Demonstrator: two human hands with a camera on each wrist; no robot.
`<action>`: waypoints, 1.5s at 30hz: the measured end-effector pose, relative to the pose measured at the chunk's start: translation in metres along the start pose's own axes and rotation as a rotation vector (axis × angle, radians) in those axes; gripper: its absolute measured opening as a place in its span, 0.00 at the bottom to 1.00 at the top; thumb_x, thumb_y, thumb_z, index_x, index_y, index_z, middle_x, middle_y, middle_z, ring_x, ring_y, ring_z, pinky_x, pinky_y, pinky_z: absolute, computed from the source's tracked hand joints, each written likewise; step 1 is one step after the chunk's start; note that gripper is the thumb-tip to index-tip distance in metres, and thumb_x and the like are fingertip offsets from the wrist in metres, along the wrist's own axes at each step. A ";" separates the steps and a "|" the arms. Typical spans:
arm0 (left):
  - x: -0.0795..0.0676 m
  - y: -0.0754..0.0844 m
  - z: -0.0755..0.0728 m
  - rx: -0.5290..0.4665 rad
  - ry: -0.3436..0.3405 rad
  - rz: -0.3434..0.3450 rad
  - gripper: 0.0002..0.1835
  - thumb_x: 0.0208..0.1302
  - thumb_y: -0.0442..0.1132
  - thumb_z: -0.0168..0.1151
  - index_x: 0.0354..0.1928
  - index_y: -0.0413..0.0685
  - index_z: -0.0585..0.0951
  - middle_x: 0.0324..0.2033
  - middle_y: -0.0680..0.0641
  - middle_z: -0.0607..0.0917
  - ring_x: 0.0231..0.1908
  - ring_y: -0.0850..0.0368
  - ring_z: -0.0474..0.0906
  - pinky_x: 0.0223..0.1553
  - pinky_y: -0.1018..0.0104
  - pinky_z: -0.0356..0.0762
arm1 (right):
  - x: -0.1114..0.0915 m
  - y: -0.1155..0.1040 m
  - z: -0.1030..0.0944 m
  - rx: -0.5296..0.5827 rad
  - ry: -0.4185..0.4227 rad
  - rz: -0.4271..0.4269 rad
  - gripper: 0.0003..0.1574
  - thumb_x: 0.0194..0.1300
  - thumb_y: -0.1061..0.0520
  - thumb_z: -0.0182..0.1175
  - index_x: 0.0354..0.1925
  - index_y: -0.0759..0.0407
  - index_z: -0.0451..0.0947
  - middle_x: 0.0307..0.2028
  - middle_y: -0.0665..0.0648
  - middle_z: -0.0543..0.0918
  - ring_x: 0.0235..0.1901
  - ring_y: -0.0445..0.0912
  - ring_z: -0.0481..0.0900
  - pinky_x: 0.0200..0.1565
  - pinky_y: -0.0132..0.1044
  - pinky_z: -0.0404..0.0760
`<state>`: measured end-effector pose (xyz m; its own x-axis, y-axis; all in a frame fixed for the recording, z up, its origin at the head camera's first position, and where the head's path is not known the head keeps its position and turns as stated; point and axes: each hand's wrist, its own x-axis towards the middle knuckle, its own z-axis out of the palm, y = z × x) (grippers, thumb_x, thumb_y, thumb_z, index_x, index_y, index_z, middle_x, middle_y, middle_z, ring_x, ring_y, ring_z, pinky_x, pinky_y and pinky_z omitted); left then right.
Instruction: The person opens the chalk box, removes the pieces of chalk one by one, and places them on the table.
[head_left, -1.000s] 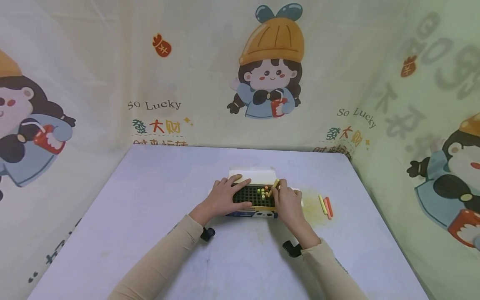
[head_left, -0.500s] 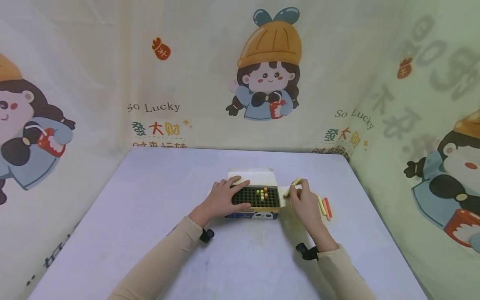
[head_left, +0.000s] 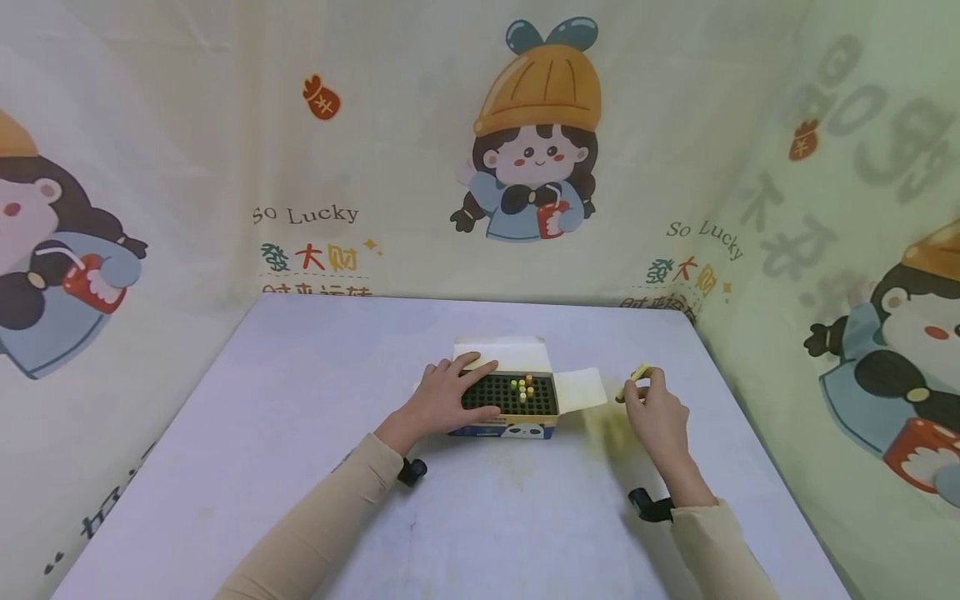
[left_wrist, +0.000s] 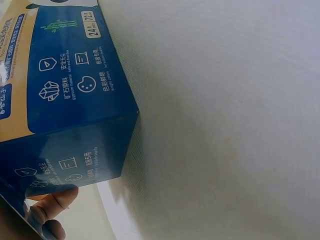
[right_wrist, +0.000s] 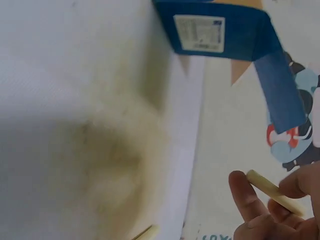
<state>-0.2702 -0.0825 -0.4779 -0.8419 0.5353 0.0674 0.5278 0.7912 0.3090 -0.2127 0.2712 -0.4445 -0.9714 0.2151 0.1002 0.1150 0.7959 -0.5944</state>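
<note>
An open blue and tan chalk box (head_left: 542, 432) with a panda print stands mid-table. Its black holed insert (head_left: 540, 406) holds several short yellow, green and orange chalk ends upright. My left hand (head_left: 444, 397) rests over the box's left part, fingers spread toward the back and thumb along the front edge. In the left wrist view, fingertips (left_wrist: 59, 204) show past the end of the box. Off to the right, my right hand (head_left: 663, 421) pinches a pale yellow chalk stick (right_wrist: 267, 185) between thumb and fingers, held slanted above the table.
A white side flap (head_left: 581, 389) sticks out from the box's right end, and the lid (head_left: 501, 353) stands up behind. Yellow chalk dust (head_left: 617, 427) stains the table beside it. Another yellow chalk stick (right_wrist: 146, 233) lies at the bottom of the right wrist view.
My right hand has moved right, from above the insert to beyond the flap, carrying the yellow chalk stick. It now covers the loose sticks on the table. The left hand stays on the box.
</note>
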 end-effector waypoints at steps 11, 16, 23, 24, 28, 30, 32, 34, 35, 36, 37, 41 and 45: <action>0.000 -0.001 -0.001 -0.014 -0.007 -0.006 0.46 0.65 0.78 0.53 0.82 0.76 0.55 0.80 0.47 0.57 0.67 0.39 0.67 0.61 0.40 0.64 | -0.001 0.036 -0.001 -0.260 -0.117 0.002 0.25 0.77 0.44 0.50 0.51 0.65 0.75 0.34 0.61 0.88 0.33 0.58 0.83 0.48 0.68 0.67; 0.001 -0.002 0.001 -0.010 -0.006 -0.006 0.47 0.65 0.79 0.52 0.82 0.77 0.54 0.80 0.48 0.57 0.67 0.40 0.67 0.61 0.40 0.64 | 0.000 0.047 0.001 -0.291 -0.152 0.028 0.21 0.74 0.46 0.51 0.42 0.63 0.74 0.28 0.59 0.83 0.30 0.55 0.81 0.48 0.67 0.66; 0.001 -0.004 0.001 -0.017 -0.020 -0.004 0.47 0.63 0.82 0.49 0.82 0.79 0.52 0.81 0.49 0.55 0.67 0.41 0.67 0.61 0.41 0.63 | 0.003 0.054 0.001 -0.304 -0.192 0.047 0.15 0.69 0.46 0.56 0.34 0.57 0.71 0.23 0.55 0.79 0.27 0.52 0.76 0.44 0.62 0.65; 0.002 -0.004 0.001 -0.018 -0.020 -0.004 0.48 0.63 0.82 0.49 0.82 0.79 0.52 0.81 0.49 0.55 0.67 0.41 0.67 0.61 0.41 0.63 | 0.003 0.054 0.001 -0.303 -0.197 0.048 0.15 0.69 0.46 0.57 0.35 0.57 0.71 0.23 0.55 0.78 0.27 0.52 0.76 0.44 0.62 0.65; 0.002 -0.004 0.001 -0.015 -0.022 -0.005 0.48 0.63 0.82 0.49 0.82 0.79 0.52 0.81 0.49 0.55 0.68 0.41 0.66 0.61 0.41 0.63 | 0.004 0.053 0.002 -0.303 -0.204 0.058 0.18 0.66 0.45 0.60 0.36 0.57 0.70 0.23 0.55 0.76 0.28 0.52 0.75 0.45 0.61 0.65; 0.002 -0.004 0.002 -0.013 -0.019 -0.006 0.48 0.63 0.82 0.49 0.82 0.79 0.52 0.81 0.49 0.55 0.68 0.41 0.66 0.61 0.42 0.63 | 0.004 0.053 0.002 -0.305 -0.203 0.063 0.20 0.66 0.44 0.62 0.36 0.58 0.69 0.24 0.55 0.76 0.28 0.53 0.75 0.45 0.62 0.65; 0.001 -0.004 0.002 -0.015 -0.011 -0.004 0.47 0.64 0.81 0.51 0.82 0.79 0.53 0.81 0.49 0.56 0.67 0.41 0.67 0.60 0.42 0.64 | 0.004 0.054 0.002 -0.308 -0.203 0.068 0.22 0.67 0.44 0.64 0.37 0.60 0.69 0.24 0.56 0.76 0.28 0.54 0.76 0.45 0.62 0.65; 0.001 -0.004 0.002 -0.017 -0.003 -0.003 0.47 0.64 0.80 0.51 0.82 0.78 0.54 0.80 0.48 0.57 0.67 0.41 0.67 0.60 0.42 0.64 | 0.004 0.054 0.003 -0.311 -0.202 0.069 0.24 0.67 0.43 0.64 0.37 0.61 0.68 0.25 0.57 0.76 0.28 0.54 0.76 0.45 0.61 0.65; 0.001 -0.004 0.003 -0.016 -0.001 -0.002 0.47 0.64 0.80 0.52 0.82 0.77 0.54 0.80 0.48 0.57 0.67 0.41 0.68 0.60 0.42 0.64 | 0.004 0.055 0.003 -0.312 -0.200 0.069 0.25 0.68 0.43 0.65 0.38 0.61 0.68 0.25 0.58 0.76 0.28 0.55 0.76 0.44 0.61 0.65; 0.001 -0.003 0.003 -0.015 -0.001 -0.004 0.47 0.64 0.80 0.52 0.82 0.77 0.54 0.80 0.48 0.57 0.66 0.41 0.68 0.60 0.42 0.64 | 0.004 0.055 0.003 -0.313 -0.199 0.067 0.26 0.68 0.43 0.65 0.38 0.62 0.67 0.25 0.58 0.76 0.28 0.55 0.76 0.44 0.61 0.65; 0.001 -0.003 0.003 -0.016 0.001 -0.003 0.47 0.64 0.79 0.52 0.82 0.77 0.54 0.80 0.48 0.57 0.66 0.41 0.68 0.60 0.42 0.64 | 0.004 0.055 0.004 -0.311 -0.201 0.067 0.26 0.68 0.42 0.65 0.39 0.62 0.67 0.25 0.59 0.76 0.29 0.55 0.76 0.44 0.61 0.65; 0.000 -0.004 0.003 -0.016 0.002 0.000 0.47 0.64 0.79 0.52 0.82 0.77 0.54 0.80 0.48 0.57 0.67 0.40 0.67 0.60 0.41 0.64 | 0.004 0.056 0.006 -0.304 -0.207 0.069 0.28 0.69 0.41 0.65 0.43 0.63 0.69 0.25 0.59 0.78 0.29 0.56 0.78 0.44 0.61 0.66; 0.001 -0.005 0.003 -0.016 -0.001 0.002 0.48 0.64 0.81 0.50 0.82 0.78 0.53 0.81 0.48 0.56 0.67 0.40 0.67 0.60 0.40 0.64 | 0.004 0.055 0.008 -0.300 -0.208 0.072 0.28 0.69 0.40 0.65 0.46 0.63 0.71 0.25 0.58 0.78 0.29 0.55 0.78 0.45 0.61 0.66</action>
<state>-0.2731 -0.0850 -0.4827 -0.8406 0.5374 0.0672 0.5278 0.7851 0.3241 -0.2120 0.3118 -0.4830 -0.9765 0.1818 -0.1157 0.2104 0.9199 -0.3308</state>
